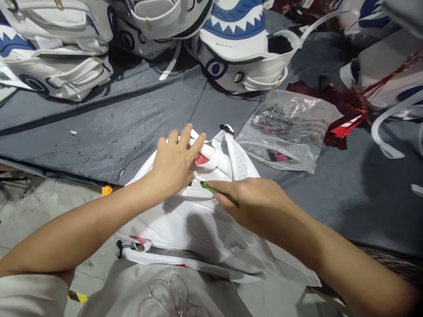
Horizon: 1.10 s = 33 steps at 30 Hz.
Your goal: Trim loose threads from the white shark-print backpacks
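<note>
A white backpack [178, 215] lies at the near table edge and over my lap, its shoulder straps and mesh padding facing up. My left hand [175, 163] rests on its upper part, fingers spread, with the thumb near a thin white strip or thread. A slim green tool [211, 188] with a dark tip is gripped in my right hand [251, 202]. That tip points left, close to my left thumb. A red patch [201, 159] shows near the white top handle loop, and a black buckle [227, 129] sits on a strap. My left hand covers part of the seam.
Finished-looking white backpacks with blue shark-like details [231, 53] and stacked ones [62, 48] stand along the back. A clear plastic bag [291, 127] with small items lies to the right, beside red tags [350, 123]. Grey cloth [82, 132] covers the table.
</note>
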Tool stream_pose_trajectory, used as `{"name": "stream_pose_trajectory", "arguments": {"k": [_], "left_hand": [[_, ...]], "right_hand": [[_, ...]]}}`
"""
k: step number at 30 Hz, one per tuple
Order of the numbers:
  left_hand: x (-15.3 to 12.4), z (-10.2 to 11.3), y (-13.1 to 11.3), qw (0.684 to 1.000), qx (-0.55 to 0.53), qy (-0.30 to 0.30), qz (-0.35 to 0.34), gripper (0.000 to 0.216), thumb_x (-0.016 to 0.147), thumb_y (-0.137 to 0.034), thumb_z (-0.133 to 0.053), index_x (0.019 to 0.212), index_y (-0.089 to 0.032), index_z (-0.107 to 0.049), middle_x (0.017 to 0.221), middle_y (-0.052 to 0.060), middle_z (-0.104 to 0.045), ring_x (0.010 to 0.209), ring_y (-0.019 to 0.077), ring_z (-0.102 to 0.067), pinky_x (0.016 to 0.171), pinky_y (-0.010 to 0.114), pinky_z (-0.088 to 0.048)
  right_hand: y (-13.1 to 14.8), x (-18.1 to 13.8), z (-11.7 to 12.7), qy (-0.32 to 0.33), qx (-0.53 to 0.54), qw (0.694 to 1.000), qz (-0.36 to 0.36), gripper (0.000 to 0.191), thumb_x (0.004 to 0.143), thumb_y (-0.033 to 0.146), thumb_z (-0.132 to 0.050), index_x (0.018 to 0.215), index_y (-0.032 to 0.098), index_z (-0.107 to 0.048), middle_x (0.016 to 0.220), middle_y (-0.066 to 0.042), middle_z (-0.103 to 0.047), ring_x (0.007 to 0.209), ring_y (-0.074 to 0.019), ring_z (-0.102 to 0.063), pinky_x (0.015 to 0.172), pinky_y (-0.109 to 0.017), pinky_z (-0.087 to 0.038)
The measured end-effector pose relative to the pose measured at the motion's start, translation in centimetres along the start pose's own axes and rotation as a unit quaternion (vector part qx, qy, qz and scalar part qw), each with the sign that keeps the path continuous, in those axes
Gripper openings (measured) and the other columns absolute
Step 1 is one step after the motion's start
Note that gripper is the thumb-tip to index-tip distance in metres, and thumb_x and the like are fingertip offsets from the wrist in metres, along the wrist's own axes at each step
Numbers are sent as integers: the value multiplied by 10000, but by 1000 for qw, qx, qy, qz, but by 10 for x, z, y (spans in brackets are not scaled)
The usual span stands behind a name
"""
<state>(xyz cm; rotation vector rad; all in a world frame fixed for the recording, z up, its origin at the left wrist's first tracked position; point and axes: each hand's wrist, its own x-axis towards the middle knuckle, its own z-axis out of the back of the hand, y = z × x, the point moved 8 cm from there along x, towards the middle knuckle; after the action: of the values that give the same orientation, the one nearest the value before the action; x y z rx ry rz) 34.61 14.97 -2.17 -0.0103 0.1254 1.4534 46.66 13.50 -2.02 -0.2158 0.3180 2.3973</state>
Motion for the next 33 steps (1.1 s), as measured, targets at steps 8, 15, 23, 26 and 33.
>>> {"name": "stream_pose_trajectory", "arguments": {"k": [8, 15, 23, 26, 33], "left_hand": [[1, -3, 2, 999, -10, 33, -10, 907, 865, -467, -690, 1588, -261, -182, 1682, 152, -130, 1381, 375, -367, 1022, 466, -408], [1, -4, 3, 999, -19, 36, -14, 931, 854, -439, -700, 1589, -270, -154, 1685, 144, -112, 1390, 370, -348, 1027, 468, -399], [2, -9, 3, 998, -28, 48, -16, 960, 870, -467, -681, 1598, -309, -76, 1690, 127, -79, 1409, 391, -313, 1053, 494, -376], [4, -9, 7, 997, -28, 61, -33, 989, 856, -420, -696, 1604, -288, -63, 1690, 148, -41, 1409, 411, -312, 1057, 512, -380], [-9, -4, 23, 983, -57, 114, -130, 1222, 785, -313, -728, 1561, -354, 215, 1686, 102, 177, 1521, 412, -106, 1116, 525, -361]], "right_hand": [[16, -8, -7, 76, -79, 993, -45, 313, 956, 192, -473, 1165, 231, -703, 716, -65, -726, 579, -184, -648, 525, -306, -247], [21, -5, -6, 120, -134, 982, -54, 368, 951, 163, -479, 1249, 259, -674, 774, -57, -746, 633, -219, -689, 508, -307, -243], [25, -7, -5, 114, -145, 980, -77, 389, 952, 194, -512, 1304, 270, -661, 794, -69, -762, 621, -205, -698, 485, -290, -216], [21, -7, -5, 90, -124, 985, -73, 373, 951, 202, -521, 1277, 263, -690, 770, -68, -766, 632, -212, -706, 496, -286, -265], [23, 3, -10, -39, 96, 992, -69, 371, 959, 268, -538, 1287, 356, -687, 1016, 24, -793, 882, -174, -741, 677, -238, -486]]}}
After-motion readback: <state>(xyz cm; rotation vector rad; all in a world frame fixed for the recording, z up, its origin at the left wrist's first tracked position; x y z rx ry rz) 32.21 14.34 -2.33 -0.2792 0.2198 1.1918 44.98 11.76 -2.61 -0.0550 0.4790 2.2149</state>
